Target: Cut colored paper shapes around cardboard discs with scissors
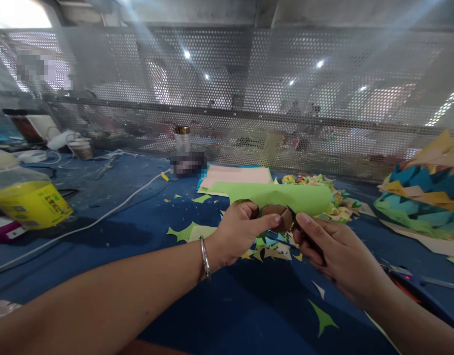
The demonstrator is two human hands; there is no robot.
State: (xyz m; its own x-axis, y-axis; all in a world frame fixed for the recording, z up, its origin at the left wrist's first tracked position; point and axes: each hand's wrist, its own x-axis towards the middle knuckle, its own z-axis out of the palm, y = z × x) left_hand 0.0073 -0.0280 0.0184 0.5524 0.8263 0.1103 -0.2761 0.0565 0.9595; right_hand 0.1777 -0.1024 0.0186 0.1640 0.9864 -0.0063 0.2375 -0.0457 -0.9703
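Note:
A sheet of light green paper, curled over lengthwise, is held in the air above the table. My left hand, with a silver bangle at the wrist, pinches its lower edge. Under my left thumb shows a brown rounded piece, its material unclear, against the green paper. My right hand is closed around dark-handled scissors at the paper's lower edge. Fingers cover most of the scissors, so how far the blades are apart is hidden. Cut paper scraps lie on the table below both hands.
Stacked paper sheets and a pile of folded paper pieces lie behind my hands. A layered paper construction stands right. Left are a yellow-labelled bottle and a white cable. A perforated metal screen closes the back.

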